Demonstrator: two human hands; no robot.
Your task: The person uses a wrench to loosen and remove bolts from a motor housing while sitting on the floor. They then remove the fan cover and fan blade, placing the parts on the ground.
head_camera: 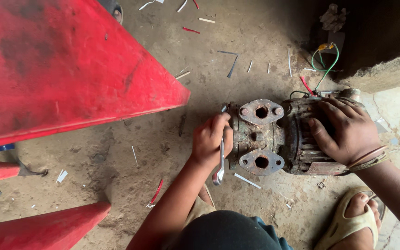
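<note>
A rusty old water pump motor [274, 137] lies on the dirt floor, with two oval flanged ports on its top face. My left hand [211, 140] grips a silver wrench [219, 157] held against the pump's left end. The wrench's lower end hangs below my fist. My right hand [348, 132] rests flat on the ribbed motor body at the right, fingers spread over it. Bangles circle that wrist.
A big red metal frame [65, 69] fills the left side, with red bars lower left. Green and red wires [322, 69] trail from the motor's back. Cut wire scraps litter the floor. My sandalled foot [353, 217] and knee [228, 231] are at the bottom.
</note>
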